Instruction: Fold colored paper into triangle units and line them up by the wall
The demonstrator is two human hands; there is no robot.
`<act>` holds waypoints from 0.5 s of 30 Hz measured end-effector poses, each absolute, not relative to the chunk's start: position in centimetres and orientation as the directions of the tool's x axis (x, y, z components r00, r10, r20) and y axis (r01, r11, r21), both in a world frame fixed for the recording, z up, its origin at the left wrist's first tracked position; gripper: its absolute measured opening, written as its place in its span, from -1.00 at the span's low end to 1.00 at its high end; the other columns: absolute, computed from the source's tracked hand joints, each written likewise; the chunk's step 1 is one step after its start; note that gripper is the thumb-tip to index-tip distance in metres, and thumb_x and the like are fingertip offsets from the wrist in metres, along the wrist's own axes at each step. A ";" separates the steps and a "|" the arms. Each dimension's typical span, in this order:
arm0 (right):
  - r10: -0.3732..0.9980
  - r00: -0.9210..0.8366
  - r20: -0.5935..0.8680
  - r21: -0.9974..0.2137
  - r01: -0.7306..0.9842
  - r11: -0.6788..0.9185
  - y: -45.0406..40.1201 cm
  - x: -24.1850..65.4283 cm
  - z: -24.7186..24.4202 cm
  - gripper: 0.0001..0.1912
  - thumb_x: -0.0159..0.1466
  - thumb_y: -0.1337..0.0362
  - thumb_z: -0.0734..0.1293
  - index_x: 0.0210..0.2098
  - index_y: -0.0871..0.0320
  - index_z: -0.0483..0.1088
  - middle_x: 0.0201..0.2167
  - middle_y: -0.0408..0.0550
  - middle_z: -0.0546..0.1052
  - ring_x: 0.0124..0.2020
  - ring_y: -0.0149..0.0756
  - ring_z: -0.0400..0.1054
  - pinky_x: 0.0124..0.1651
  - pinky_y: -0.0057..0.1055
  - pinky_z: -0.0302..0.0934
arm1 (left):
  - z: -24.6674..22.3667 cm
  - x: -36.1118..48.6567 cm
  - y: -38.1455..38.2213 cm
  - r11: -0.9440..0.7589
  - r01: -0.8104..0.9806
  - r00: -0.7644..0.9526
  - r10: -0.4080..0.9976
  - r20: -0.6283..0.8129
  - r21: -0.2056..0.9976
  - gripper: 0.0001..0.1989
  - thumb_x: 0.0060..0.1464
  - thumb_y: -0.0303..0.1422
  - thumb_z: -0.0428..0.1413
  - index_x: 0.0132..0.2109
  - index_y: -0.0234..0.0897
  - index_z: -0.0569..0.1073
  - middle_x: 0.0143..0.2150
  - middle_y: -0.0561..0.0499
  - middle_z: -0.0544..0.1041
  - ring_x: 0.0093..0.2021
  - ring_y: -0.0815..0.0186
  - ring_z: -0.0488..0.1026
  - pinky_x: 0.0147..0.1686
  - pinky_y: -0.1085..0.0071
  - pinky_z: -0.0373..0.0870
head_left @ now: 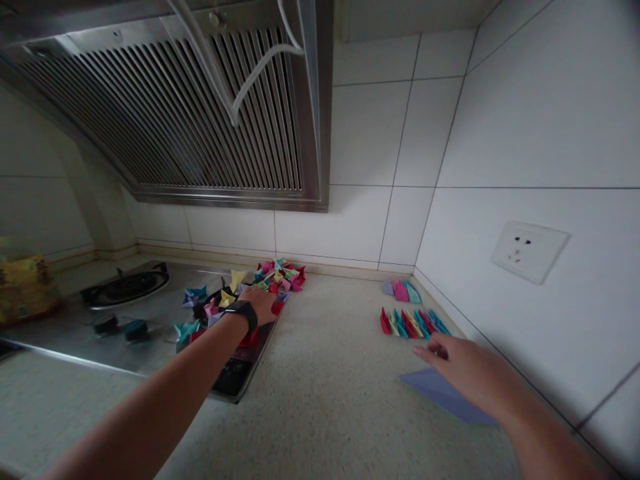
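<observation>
My left hand (259, 305), with a black watch on the wrist, reaches over a heap of folded paper pieces (226, 298) at the stove's right edge. Its fingers are extended beside a red folded paper piece (277, 308); the fingertips are partly hidden. At the right, my right hand (465, 367) hovers above or rests on a purple folded sheet (445, 393); contact is unclear. Its fingers curl loosely, the thumb apart, with nothing visible between them. Just beyond stands a row of red, yellow and blue folded papers (411, 323). Behind it lie purple, pink and teal folded papers (401, 291).
A steel gas stove (165, 347) with a black burner (127, 287) and knobs fills the left. Low overhead hangs a range hood (225, 133) with a white cable (265, 63). A yellow package (30, 287) stands far left. The tiled right wall has a socket (530, 252).
</observation>
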State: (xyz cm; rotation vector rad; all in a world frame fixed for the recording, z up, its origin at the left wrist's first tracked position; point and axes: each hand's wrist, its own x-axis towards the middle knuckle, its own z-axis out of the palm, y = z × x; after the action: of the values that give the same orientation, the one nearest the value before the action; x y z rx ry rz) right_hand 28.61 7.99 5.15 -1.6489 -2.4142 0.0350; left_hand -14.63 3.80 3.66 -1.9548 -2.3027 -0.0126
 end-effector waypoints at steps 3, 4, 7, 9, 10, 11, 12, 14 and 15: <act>0.922 -0.333 0.198 -0.147 0.920 0.364 7.8 28.3 5.5 -0.52 0.23 -0.15 0.11 -0.35 0.06 0.44 -0.52 -0.04 0.52 -0.49 -0.23 0.38 -0.51 -0.42 -0.11 | 3.6 -14.7 4.1 0.167 0.983 -0.160 0.983 0.087 -0.081 -0.63 -0.17 -0.14 0.17 -0.20 -0.23 0.53 -0.21 -0.21 0.55 -0.08 -0.04 0.41 -0.08 0.09 0.22; 0.918 -0.336 0.210 -0.149 0.917 0.370 7.7 28.3 5.6 -0.53 0.23 -0.14 0.11 -0.35 0.06 0.44 -0.50 -0.04 0.52 -0.48 -0.23 0.39 -0.51 -0.42 -0.12 | 3.6 -14.6 4.1 0.166 0.982 -0.159 0.983 0.088 -0.087 -0.69 -0.16 -0.17 0.17 -0.25 -0.24 0.54 -0.23 -0.21 0.55 -0.09 -0.04 0.42 -0.08 0.10 0.22; 0.912 -0.343 0.225 -0.152 0.912 0.380 7.6 28.2 5.6 -0.56 0.25 -0.10 0.12 -0.34 0.07 0.44 -0.48 -0.03 0.53 -0.49 -0.25 0.39 -0.51 -0.43 -0.14 | 3.5 -14.1 3.9 0.170 0.980 -0.159 0.981 0.110 -0.103 -0.80 -0.15 -0.27 0.14 -0.36 -0.27 0.54 -0.28 -0.23 0.55 -0.09 -0.02 0.41 -0.08 0.11 0.21; 0.916 -0.339 0.214 -0.158 0.914 0.375 7.5 28.1 5.5 -0.56 0.25 -0.09 0.12 -0.34 0.08 0.45 -0.48 -0.03 0.53 -0.51 -0.27 0.38 -0.51 -0.43 -0.15 | 3.4 -13.7 3.8 0.188 0.976 -0.172 0.974 0.146 -0.107 -0.81 -0.14 -0.31 0.12 -0.38 -0.31 0.53 -0.28 -0.25 0.54 -0.09 -0.01 0.41 -0.08 0.12 0.20; 0.918 -0.338 0.208 -0.163 0.913 0.373 7.5 28.1 5.5 -0.56 0.25 -0.09 0.13 -0.33 0.09 0.45 -0.47 -0.02 0.53 -0.51 -0.27 0.38 -0.51 -0.44 -0.15 | 3.4 -13.6 3.7 0.201 0.974 -0.182 0.969 0.166 -0.105 -0.81 -0.12 -0.32 0.10 -0.38 -0.34 0.53 -0.29 -0.26 0.54 -0.10 -0.02 0.40 -0.10 0.12 0.20; 0.919 -0.337 0.203 -0.169 0.912 0.372 7.5 28.1 5.5 -0.57 0.25 -0.08 0.13 -0.33 0.09 0.45 -0.47 -0.03 0.53 -0.51 -0.28 0.38 -0.51 -0.44 -0.14 | 3.5 -13.6 3.7 0.214 0.972 -0.193 0.963 0.186 -0.099 -0.81 -0.09 -0.33 0.07 -0.38 -0.36 0.52 -0.29 -0.27 0.53 -0.11 -0.02 0.41 -0.12 0.12 0.20; 0.920 -0.335 0.202 -0.177 0.912 0.371 7.5 28.0 5.4 -0.58 0.25 -0.07 0.13 -0.32 0.08 0.45 -0.48 -0.03 0.53 -0.50 -0.27 0.38 -0.51 -0.44 -0.14 | 3.6 -13.6 3.6 0.224 0.970 -0.202 0.958 0.204 -0.090 -0.80 -0.07 -0.34 0.05 -0.38 -0.36 0.52 -0.29 -0.26 0.53 -0.12 -0.01 0.41 -0.14 0.14 0.21; 0.920 -0.333 0.205 -0.193 0.908 0.372 7.4 28.1 5.4 -0.59 0.25 -0.06 0.14 -0.33 0.07 0.45 -0.48 -0.04 0.53 -0.47 -0.26 0.39 -0.50 -0.44 -0.14 | 4.1 -13.9 3.6 0.235 0.970 -0.216 0.951 0.223 -0.066 -0.78 -0.03 -0.32 0.02 -0.39 -0.33 0.52 -0.30 -0.21 0.54 -0.17 0.04 0.42 -0.21 0.20 0.24; 0.919 -0.334 0.211 -0.198 0.906 0.375 7.4 28.1 5.4 -0.60 0.25 -0.06 0.14 -0.33 0.07 0.45 -0.48 -0.05 0.53 -0.47 -0.26 0.39 -0.50 -0.44 -0.14 | 4.4 -14.1 3.6 0.236 0.971 -0.225 0.948 0.223 -0.024 -0.78 -0.02 -0.32 0.01 -0.39 -0.31 0.52 -0.31 -0.18 0.54 -0.19 0.08 0.43 -0.23 0.25 0.24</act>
State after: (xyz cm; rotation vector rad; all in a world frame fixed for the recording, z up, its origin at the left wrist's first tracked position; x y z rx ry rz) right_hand 28.06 7.42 5.42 -1.6098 -2.3527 0.0649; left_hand -14.08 3.59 4.41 -1.8226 -2.3126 -0.1772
